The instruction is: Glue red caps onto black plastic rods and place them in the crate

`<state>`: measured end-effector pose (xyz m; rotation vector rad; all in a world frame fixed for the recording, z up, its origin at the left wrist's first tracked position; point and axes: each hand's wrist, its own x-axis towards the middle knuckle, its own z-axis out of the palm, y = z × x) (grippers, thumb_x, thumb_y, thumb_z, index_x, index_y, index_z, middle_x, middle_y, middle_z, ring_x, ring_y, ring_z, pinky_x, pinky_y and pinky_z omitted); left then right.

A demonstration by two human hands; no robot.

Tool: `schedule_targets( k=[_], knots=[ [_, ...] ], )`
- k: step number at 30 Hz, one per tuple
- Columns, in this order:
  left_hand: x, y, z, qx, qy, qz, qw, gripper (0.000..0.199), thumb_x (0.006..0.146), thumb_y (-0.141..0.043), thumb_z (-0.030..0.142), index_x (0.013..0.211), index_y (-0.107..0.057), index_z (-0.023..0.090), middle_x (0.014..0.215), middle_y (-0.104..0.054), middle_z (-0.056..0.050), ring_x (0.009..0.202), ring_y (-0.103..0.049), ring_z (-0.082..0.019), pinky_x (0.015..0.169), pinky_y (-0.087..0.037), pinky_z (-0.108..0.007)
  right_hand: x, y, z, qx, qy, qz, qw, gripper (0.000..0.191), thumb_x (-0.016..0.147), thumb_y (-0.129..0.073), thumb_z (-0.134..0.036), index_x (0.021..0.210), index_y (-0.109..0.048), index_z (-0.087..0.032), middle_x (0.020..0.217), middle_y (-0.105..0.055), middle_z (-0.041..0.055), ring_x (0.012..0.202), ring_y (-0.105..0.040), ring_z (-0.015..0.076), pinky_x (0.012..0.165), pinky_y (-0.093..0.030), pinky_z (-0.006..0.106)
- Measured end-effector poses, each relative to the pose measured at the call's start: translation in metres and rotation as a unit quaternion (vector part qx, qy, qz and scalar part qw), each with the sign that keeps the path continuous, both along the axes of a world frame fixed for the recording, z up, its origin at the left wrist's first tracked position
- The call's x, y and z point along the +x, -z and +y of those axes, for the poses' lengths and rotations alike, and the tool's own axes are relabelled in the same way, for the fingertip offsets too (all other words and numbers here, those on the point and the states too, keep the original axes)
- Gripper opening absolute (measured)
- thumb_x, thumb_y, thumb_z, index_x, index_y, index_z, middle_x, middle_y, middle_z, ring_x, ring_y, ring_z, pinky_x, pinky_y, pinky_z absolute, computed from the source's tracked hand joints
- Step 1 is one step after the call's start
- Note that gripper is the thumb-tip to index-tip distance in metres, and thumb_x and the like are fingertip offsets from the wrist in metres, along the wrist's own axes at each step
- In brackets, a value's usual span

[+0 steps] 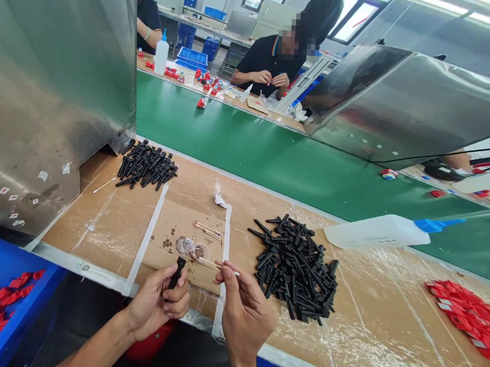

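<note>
My left hand (161, 300) is closed around a black plastic part (177, 272), held upright over the table's front edge. In my right hand (243, 311) a thin cotton swab (213, 264) is pinched, its far end reaching over a small round dish (200, 251). Another small clear dish (184, 245) sits beside that one on a brown cardboard sheet (164, 214). Further swabs (208, 229) lie behind the dishes. A large pile of black parts (296, 264) is right of my right hand, and a smaller pile (146, 165) stands at the back left.
Right of the large pile lies a white bottle (378, 232) with a blue nozzle. Red parts (465, 313) are heaped at the far right; a blue bin (25, 308) is at lower left. Beyond the green belt (239, 144), a person (273, 58) works. Metal panels (55, 100) rise at the left.
</note>
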<state>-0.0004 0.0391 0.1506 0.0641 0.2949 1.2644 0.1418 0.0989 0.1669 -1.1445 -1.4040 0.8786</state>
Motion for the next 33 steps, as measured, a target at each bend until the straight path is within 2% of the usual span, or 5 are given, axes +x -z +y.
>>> schedule_targets(
  k=[9,21,26,33],
  knots=[
    [0.001,0.001,-0.001,-0.001,-0.001,0.007,1.0,0.031,0.097,-0.042,0.037,0.078,-0.051,0.014,0.054,-0.021,0.009,0.044,-0.015,-0.006,0.048,-0.016,-0.022,-0.005,0.012,-0.014,0.012,-0.078,-0.01,0.997,0.019,0.087,-0.064,-0.016,0.103,-0.072,-0.025,0.087,-0.074,0.0015,0.066,-0.064,0.0115,0.064,-0.056,0.022],
    [0.002,0.001,-0.001,0.008,-0.003,0.005,1.0,0.03,0.096,-0.043,0.037,0.079,-0.051,0.014,0.054,-0.022,0.009,0.044,-0.015,-0.006,0.048,-0.016,-0.022,-0.008,0.013,-0.014,0.011,-0.088,-0.024,0.996,0.02,0.087,-0.064,-0.017,0.103,-0.072,-0.026,0.086,-0.072,0.0001,0.067,-0.065,0.0114,0.066,-0.057,0.021],
    [0.002,0.001,-0.002,0.006,-0.004,0.0,1.0,0.03,0.096,-0.044,0.038,0.079,-0.051,0.014,0.054,-0.021,0.009,0.044,-0.015,-0.006,0.048,-0.016,-0.022,-0.008,0.015,-0.013,0.019,-0.079,-0.044,0.996,0.019,0.087,-0.064,-0.019,0.103,-0.072,-0.025,0.088,-0.074,0.0014,0.072,-0.069,0.0147,0.069,-0.058,0.024],
    [0.002,0.002,-0.002,0.0,-0.008,0.001,1.0,0.029,0.095,-0.046,0.039,0.079,-0.051,0.015,0.053,-0.021,0.009,0.044,-0.015,-0.006,0.048,-0.016,-0.022,-0.006,0.013,-0.015,0.073,-0.071,-0.1,0.99,0.02,0.088,-0.063,-0.017,0.104,-0.072,-0.025,0.091,-0.075,0.0028,0.073,-0.071,0.0178,0.072,-0.058,0.03]
  ],
)
